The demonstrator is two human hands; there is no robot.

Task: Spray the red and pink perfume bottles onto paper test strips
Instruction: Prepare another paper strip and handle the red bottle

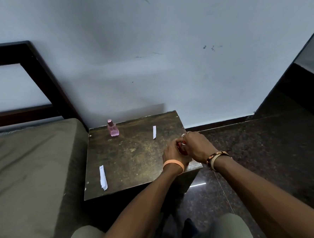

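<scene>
Stage early, by guess. Gripping red perfume bottle point(180, 146) with left hand point(172, 152) and right hand point(197, 146), fingers of both curled round it, low over desk point(132, 157) corner. Mostly hidden; cap on or off, cannot tell. Pink perfume bottle point(113, 129) standing untouched, well beyond and left of hands. Paper strip point(154, 132) just beyond hands, second paper strip point(102, 177) well left of left hand. No wetting visible on either. Probably both sprays left to do.

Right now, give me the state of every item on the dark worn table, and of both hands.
Red perfume bottle: gripped between both hands, mostly hidden.
Pink glass perfume bottle: upright, untouched, far left corner.
Single white paper strip: flat, far right.
Stacked white paper strips: flat, near left.
Left hand: grips red bottle.
Right hand: grips red bottle.
</scene>
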